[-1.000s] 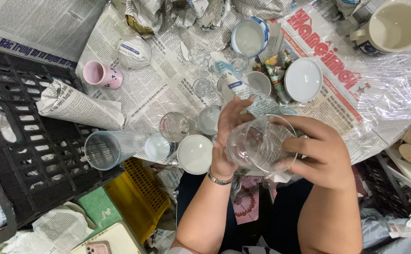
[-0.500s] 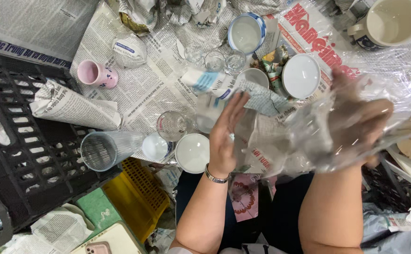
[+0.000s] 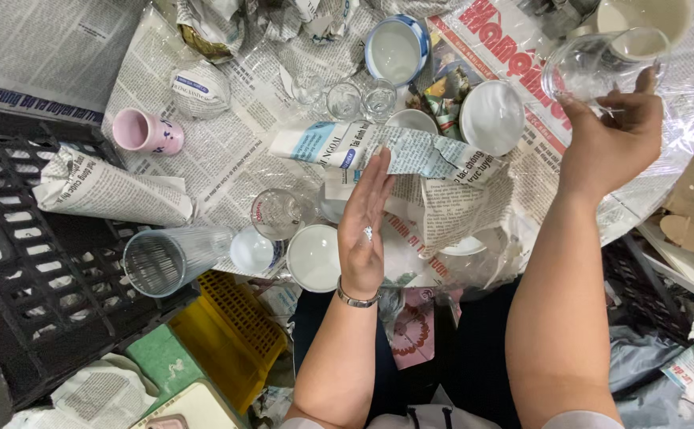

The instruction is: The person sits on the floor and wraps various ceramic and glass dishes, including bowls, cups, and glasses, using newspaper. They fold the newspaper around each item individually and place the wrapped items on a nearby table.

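Counting 3 small glasses, 2 hands

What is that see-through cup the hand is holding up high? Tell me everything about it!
The clear glass is see-through and round, with a wide open mouth, and looks empty. The right hand holds it tipped on its side, lifted over the far right of the newspaper-covered table, in front of a cream bowl. The fingers grip it from below; nothing else is seen touching it.

A packing workspace, likely a crockery shop's back room. Newspaper sheets cover the tabletop. Paper-wrapped bundles, loose glasses and black plastic crates crowd it.
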